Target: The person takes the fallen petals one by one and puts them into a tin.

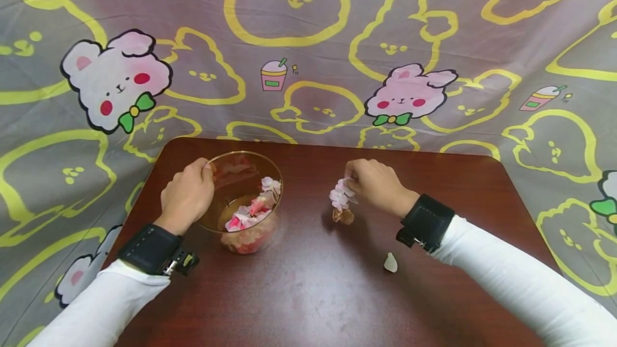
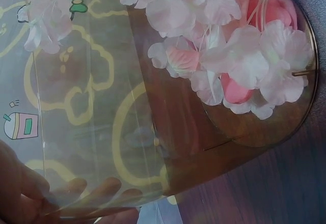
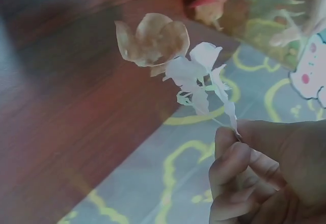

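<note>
My left hand (image 1: 188,197) grips the rim of a clear amber bucket (image 1: 243,153), which tilts on the left half of the table. In the left wrist view, fingers (image 2: 104,191) show through its see-through wall. Pink and white artificial flowers (image 1: 248,216) lie inside, and one white blossom (image 1: 271,185) reaches up to the rim. To the right of the bucket, my right hand (image 1: 378,183) pinches a pale pink flower sprig (image 1: 340,196) by its thin stem, blossoms hanging down. A brownish translucent petal piece (image 3: 155,39) is at the sprig's lower end.
A small pale teardrop-shaped piece (image 1: 390,263) lies on the dark red-brown table (image 1: 308,304), below the right wrist. Behind the table hangs a grey cloth (image 1: 318,58) with yellow outlines and rabbit faces.
</note>
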`<move>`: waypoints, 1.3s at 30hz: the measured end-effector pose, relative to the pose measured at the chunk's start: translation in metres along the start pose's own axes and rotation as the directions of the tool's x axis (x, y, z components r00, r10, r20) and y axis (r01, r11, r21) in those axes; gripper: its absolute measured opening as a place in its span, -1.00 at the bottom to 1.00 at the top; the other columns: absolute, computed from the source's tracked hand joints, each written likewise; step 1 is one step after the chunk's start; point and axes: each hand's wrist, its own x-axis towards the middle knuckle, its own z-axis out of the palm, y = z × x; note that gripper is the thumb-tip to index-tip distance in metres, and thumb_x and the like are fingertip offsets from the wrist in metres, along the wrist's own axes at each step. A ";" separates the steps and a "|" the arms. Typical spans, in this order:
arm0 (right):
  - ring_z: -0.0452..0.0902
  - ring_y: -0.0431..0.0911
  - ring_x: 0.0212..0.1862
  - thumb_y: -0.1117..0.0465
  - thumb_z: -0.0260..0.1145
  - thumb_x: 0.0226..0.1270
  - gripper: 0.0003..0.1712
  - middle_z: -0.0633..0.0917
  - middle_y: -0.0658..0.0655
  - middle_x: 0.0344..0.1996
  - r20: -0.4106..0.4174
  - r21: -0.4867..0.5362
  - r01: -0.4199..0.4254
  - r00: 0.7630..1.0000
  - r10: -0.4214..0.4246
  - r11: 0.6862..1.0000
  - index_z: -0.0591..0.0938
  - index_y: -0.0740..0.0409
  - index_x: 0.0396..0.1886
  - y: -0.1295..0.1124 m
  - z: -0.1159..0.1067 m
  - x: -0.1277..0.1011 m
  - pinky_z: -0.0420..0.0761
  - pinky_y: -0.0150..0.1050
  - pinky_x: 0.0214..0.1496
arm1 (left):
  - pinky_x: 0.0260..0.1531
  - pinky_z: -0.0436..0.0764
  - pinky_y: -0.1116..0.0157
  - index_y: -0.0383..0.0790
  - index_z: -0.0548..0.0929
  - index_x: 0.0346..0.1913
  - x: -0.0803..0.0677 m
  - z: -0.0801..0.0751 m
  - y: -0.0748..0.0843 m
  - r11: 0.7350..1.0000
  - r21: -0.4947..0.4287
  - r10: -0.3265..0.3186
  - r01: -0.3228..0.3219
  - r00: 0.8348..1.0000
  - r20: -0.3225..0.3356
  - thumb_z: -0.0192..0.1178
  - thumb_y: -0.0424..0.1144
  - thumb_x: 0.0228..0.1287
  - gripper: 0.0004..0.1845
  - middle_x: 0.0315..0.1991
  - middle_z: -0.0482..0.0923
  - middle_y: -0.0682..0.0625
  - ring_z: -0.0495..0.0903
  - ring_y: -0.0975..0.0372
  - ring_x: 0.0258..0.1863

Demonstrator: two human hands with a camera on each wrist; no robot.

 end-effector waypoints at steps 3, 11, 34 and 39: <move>0.44 -0.18 -0.49 0.25 0.36 0.37 -0.95 0.63 0.00 -0.52 -0.016 0.003 0.024 1.000 -0.024 1.000 0.68 0.11 -0.31 -0.012 -0.003 0.002 0.39 -0.30 -0.50 | -0.42 0.46 -0.11 -0.20 0.53 0.03 0.000 0.001 -0.001 1.000 -0.002 -0.003 0.003 1.000 0.004 -0.34 -0.02 0.63 -0.56 -0.14 0.65 -0.35 0.65 -0.34 -0.10; 0.43 -0.19 -0.50 0.22 0.36 0.37 -0.93 0.62 -0.03 -0.53 -0.068 -0.010 0.075 0.995 -0.076 0.997 0.67 0.06 -0.34 -0.042 -0.007 0.013 0.37 -0.29 -0.50 | -0.43 0.46 -0.10 -0.21 0.53 0.04 0.000 0.002 -0.003 1.000 -0.005 -0.003 0.003 1.000 -0.004 -0.30 -0.03 0.63 -0.58 -0.13 0.65 -0.35 0.65 -0.34 -0.10; 0.48 -0.21 -0.46 0.11 0.27 0.49 -0.88 0.66 -0.07 -0.44 -0.170 0.008 0.221 0.961 -0.217 0.975 0.67 0.01 -0.22 -0.118 -0.008 0.039 0.40 -0.28 -0.44 | -0.39 0.47 -0.11 -0.22 0.52 0.13 -0.001 0.003 -0.005 0.999 -0.033 0.010 -0.011 1.000 -0.020 -0.32 -0.05 0.63 -0.55 -0.11 0.66 -0.33 0.66 -0.31 -0.08; 0.48 -0.20 -0.45 0.11 0.27 0.49 -0.88 0.67 -0.06 -0.42 -0.158 0.008 0.230 0.961 -0.226 0.973 0.68 0.03 -0.18 -0.123 -0.007 0.039 0.41 -0.30 -0.43 | -0.43 0.45 -0.05 -0.21 0.53 0.10 -0.001 0.003 -0.005 0.999 -0.035 0.016 -0.017 1.000 -0.022 -0.33 -0.04 0.63 -0.55 -0.17 0.66 -0.30 0.67 -0.29 -0.12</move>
